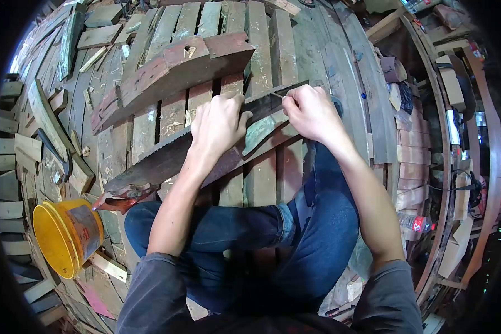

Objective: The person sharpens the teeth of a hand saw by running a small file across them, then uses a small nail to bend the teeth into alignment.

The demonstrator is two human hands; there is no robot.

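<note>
A handsaw (175, 156) lies across my lap area with its toothed edge facing up and away. Its reddish-brown wooden handle (129, 195) is at the lower left, and the blade's narrow end is at the upper right. My left hand (220, 119) is closed over the middle of the blade, its fingertips partly hidden. My right hand (312, 108) pinches a thin, dark, rod-like tool (276, 95) at the toothed edge near the narrow end. Most of that tool is hidden by the fingers. Below the blade a wooden piece with a greenish face (264, 131) shows.
A curved reddish wooden block (178, 72) lies beyond the saw on the slatted platform (259, 50). A yellow bucket (67, 236) lies at lower left, near a dark curved tool (55, 153) and wood offcuts. A bottle (417, 224) is at right.
</note>
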